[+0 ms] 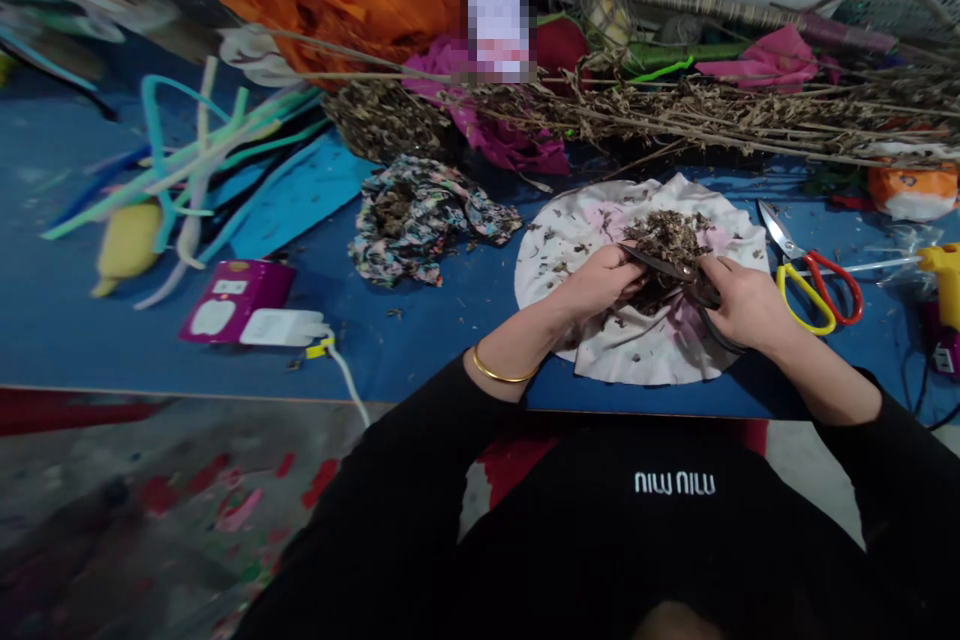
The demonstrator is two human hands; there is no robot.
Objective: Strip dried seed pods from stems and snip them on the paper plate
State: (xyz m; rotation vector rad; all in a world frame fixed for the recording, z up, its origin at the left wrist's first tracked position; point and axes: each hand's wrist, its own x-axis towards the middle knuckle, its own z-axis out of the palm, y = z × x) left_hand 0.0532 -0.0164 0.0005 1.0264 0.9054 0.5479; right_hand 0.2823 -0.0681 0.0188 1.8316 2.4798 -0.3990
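My right hand [739,305] grips dark scissors [664,267] whose blades point left over a pile of dried plant bits [667,238]. The fingers of my left hand [596,282] are curled around a clump of that dried material right at the blades. Both hands rest over a round white cloth [577,240] stained pink, which lies on the blue table [450,320] and carries scattered crumbs. A gold bangle sits on my left wrist.
Red-and-yellow scissors [814,285] lie right of the cloth, a yellow glue gun [941,280] beyond them. Dried branches [712,115] run along the back. A patterned fabric scrap [420,215], pipe cleaners [195,160], a purple box [229,300] and a white charger [289,325] lie to the left.
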